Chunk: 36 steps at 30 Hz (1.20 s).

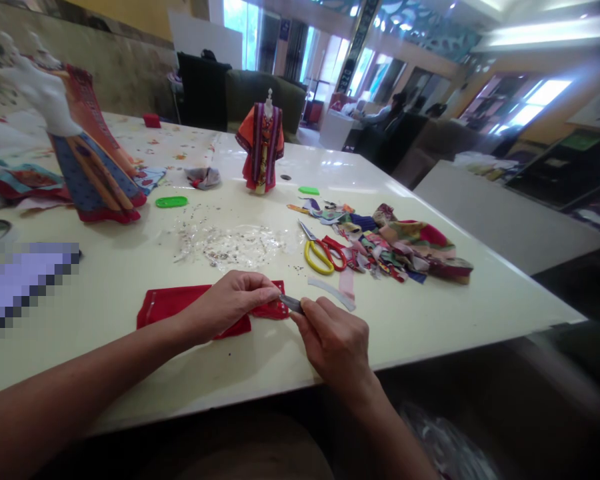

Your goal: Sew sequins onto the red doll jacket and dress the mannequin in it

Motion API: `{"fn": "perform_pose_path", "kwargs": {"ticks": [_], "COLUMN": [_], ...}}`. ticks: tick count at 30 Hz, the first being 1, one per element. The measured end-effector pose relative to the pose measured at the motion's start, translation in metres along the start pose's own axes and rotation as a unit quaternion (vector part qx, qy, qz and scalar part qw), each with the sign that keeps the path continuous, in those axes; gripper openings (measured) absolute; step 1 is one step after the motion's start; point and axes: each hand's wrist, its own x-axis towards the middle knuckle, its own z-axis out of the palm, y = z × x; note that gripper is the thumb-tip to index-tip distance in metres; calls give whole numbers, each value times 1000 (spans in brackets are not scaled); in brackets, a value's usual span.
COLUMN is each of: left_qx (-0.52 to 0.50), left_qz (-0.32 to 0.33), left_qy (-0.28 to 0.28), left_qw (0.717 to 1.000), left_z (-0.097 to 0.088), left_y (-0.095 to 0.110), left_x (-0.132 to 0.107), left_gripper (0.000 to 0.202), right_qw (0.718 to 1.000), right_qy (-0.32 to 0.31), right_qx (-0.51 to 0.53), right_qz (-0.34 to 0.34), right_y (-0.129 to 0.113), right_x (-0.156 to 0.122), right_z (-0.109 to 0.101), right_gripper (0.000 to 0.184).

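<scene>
My left hand (237, 297) hovers over a small red garment (173, 301) on the table, thumb and forefinger pinched together. Whatever sits in that pinch is too small to make out. My right hand (335, 333) grips slim grey tweezers (293, 305), their tip meeting the left fingertips. Tiny pale beads dot the garment's right end, just below the tweezers. Beyond the hands, loose beads and sequins (230, 247) lie scattered on a clear sheet. Scissors (320, 255) with one yellow and one red handle rest partly open beyond my right hand.
Fabric scraps (380, 247) are heaped at the right. A doll form (263, 147) in an orange-red robe stands at the back; a white doll torso (55, 100) wears a long skirt at left. Green trays (171, 201) lie between. The table's edge (480, 343) runs along the right.
</scene>
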Motion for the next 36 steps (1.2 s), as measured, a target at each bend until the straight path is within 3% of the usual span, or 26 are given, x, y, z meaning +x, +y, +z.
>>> {"fn": "perform_pose_path", "kwargs": {"ticks": [7,36], "left_qx": [6,-18], "left_qz": [7,13], "left_qy": [9,17], "left_qw": [1000,1000], "left_z": [0,0], "left_y": [-2,-9], "left_x": [1,2], "left_gripper": [22,21], "right_qw": [999,1000], "right_qy": [11,-6], "right_qx": [-49,-13], "right_qz": [-12,20], "right_y": [-3,-4], "right_x": [0,0], "right_z": [1,1], "right_gripper": [17,16]}}
